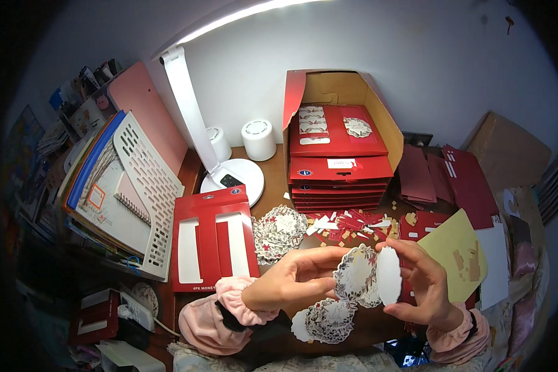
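Observation:
Between my hands, above the desk's front edge, are scalloped paper cut-outs. My left hand [294,278] is closed on a floral-printed paper cut-out [355,271] with a pale centre, pinched at its left edge. My right hand [426,282] pinches a plain white oval paper cut-out [389,276] between thumb and fingers, held nearly on edge. The two pieces meet or overlap at the middle; whether they are joined I cannot tell. Just below them lies a small stack of floral cut-outs [330,320], with a white one sticking out at its left.
A larger pile of floral cut-outs [279,230] lies beside a red card sleeve [214,240] with two windows. Behind stands an open box [384,133] of stacked red packages [338,168]. Paper scraps [348,224], a yellow sheet [456,251], a desk lamp [242,180] and a white file rack [147,186] surround the workspace.

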A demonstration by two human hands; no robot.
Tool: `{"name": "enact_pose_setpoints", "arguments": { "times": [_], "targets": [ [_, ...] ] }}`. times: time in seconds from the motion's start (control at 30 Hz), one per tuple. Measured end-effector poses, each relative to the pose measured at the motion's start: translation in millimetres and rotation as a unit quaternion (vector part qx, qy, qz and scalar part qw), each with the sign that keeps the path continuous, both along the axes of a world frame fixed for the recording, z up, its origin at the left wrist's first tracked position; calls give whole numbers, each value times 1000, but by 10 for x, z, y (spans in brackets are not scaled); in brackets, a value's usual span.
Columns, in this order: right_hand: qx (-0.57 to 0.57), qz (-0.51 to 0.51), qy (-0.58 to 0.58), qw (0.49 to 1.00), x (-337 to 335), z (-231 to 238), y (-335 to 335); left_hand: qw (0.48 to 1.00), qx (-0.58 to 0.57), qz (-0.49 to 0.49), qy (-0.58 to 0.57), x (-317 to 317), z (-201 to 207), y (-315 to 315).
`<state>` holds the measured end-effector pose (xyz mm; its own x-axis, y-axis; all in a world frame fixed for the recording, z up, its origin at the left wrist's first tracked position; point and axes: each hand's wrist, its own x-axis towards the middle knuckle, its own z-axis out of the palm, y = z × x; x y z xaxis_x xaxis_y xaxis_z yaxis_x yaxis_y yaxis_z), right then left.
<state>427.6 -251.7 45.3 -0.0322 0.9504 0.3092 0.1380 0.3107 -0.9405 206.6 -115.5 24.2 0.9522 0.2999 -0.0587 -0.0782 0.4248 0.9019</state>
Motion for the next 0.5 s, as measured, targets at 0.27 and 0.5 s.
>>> {"name": "enact_pose_setpoints", "arguments": {
  "times": [0.27, 0.5],
  "targets": [
    [71, -76, -327, 939, -221, -73, 122, 963, 223, 137, 67, 75, -67, -166],
    [-16, 99, -416, 904, -189, -450, 48, 658, 650, 336, 176, -267, -435, 680]
  ]
}}
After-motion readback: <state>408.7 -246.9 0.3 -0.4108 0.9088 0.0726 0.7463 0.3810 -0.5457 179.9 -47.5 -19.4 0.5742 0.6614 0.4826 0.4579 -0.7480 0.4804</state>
